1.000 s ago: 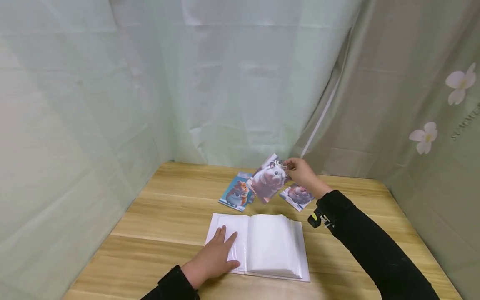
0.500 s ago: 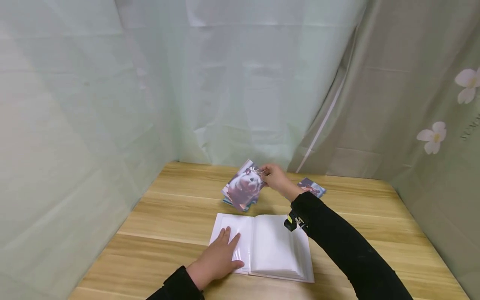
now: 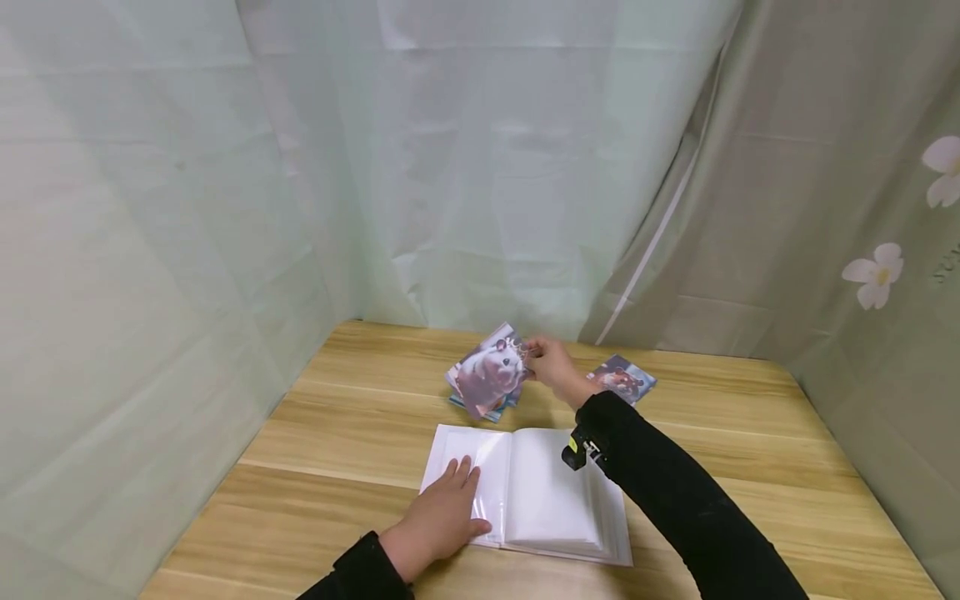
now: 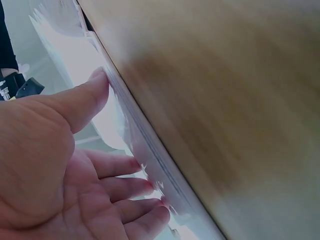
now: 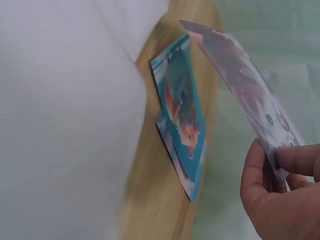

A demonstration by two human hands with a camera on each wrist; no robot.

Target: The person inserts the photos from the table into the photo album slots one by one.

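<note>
My right hand (image 3: 555,367) pinches a photo card (image 3: 489,373) by its edge between thumb and fingers. On the card is a white mouse-like animal wearing a crown. In the right wrist view the card (image 5: 245,85) is tilted and raised above two overlapping cards, the upper one a blue card (image 5: 180,100) with an orange-brown animal. My left hand (image 3: 442,510) lies with spread, straight fingers on the left page of an open white photo album (image 3: 555,492). In the left wrist view the fingertips (image 4: 145,186) touch the clear page sleeve.
Another animal card (image 3: 622,379) lies on the wooden table (image 3: 337,433), behind my right forearm. Pale curtains (image 3: 480,167) hang along the back and both sides of the table.
The right hand has carried the crowned-mouse card left until it overlaps the blue card in the head view, then nearly stopped. The left hand stays on the album page.
</note>
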